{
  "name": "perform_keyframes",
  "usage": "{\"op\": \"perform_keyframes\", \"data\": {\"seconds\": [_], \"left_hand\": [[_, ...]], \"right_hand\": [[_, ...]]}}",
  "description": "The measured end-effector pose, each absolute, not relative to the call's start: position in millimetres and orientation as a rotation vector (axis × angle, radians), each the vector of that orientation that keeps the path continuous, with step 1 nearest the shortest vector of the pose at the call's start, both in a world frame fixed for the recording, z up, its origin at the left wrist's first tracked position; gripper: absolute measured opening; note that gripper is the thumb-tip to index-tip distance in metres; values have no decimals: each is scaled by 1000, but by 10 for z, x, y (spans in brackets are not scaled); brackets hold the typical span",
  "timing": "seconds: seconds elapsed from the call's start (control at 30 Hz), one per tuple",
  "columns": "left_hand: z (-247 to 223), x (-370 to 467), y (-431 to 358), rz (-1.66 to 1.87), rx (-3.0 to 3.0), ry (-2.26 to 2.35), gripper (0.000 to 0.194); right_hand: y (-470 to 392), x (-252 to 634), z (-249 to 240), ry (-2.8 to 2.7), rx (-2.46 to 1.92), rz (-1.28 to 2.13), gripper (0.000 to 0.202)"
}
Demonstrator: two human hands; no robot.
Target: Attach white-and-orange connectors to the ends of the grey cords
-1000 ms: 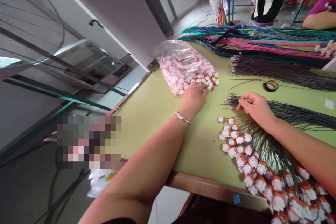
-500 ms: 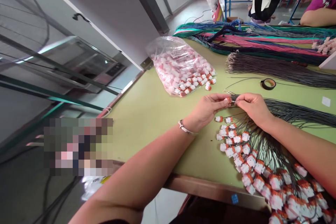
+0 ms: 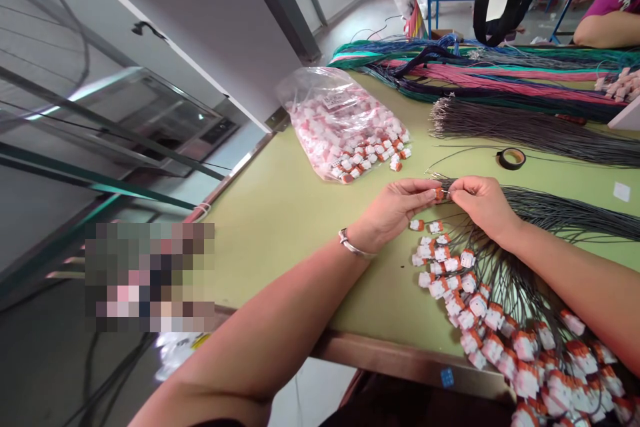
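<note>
Between thumb and fingers, my left hand (image 3: 407,203) pinches an orange-and-white connector (image 3: 439,193). Close beside it, my right hand (image 3: 483,203) pinches a thin wire with a shiny metal end (image 3: 447,192), which points at the connector's orange side. Whether the end sits inside the connector is too small to tell. Under and behind my right hand runs a bundle of dark wires (image 3: 560,210). Below both hands, many wires with connectors on their ends (image 3: 467,283) fan out and hang over the table's front edge.
A clear plastic bag (image 3: 345,123) spills loose connectors onto the green table (image 3: 280,233). Behind lie a roll of black tape (image 3: 511,159), another dark wire bundle (image 3: 540,137) and coloured wires (image 3: 490,77). A person's arm (image 3: 605,28) rests at the far right.
The connector in my left hand has turned slightly, showing more of its orange side. Both hands stay almost in place. Across the room, a person with black straps has shifted a little.
</note>
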State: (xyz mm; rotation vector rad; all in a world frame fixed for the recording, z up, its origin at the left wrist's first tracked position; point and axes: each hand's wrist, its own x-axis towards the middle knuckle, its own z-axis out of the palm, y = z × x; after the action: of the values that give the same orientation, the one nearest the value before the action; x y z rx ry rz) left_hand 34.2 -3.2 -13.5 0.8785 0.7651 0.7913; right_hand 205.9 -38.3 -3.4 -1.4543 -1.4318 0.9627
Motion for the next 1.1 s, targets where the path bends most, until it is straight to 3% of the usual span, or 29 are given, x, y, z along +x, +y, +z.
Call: {"op": "perform_keyframes", "data": {"seconds": [0.33,0.73,1.1], "left_hand": [[-77,378,-88,1006,1625,834,8],[-223,400,-22,876,998,829,23],[-179,426,-75,917,1288,878,16]], "right_hand": [[-321,2111,-24,-1454,-1428,1148,19],[-332,2091,-65,-1369,-1417,1038,11],[-329,2078,-94,-1429,-1500,988,9]]}}
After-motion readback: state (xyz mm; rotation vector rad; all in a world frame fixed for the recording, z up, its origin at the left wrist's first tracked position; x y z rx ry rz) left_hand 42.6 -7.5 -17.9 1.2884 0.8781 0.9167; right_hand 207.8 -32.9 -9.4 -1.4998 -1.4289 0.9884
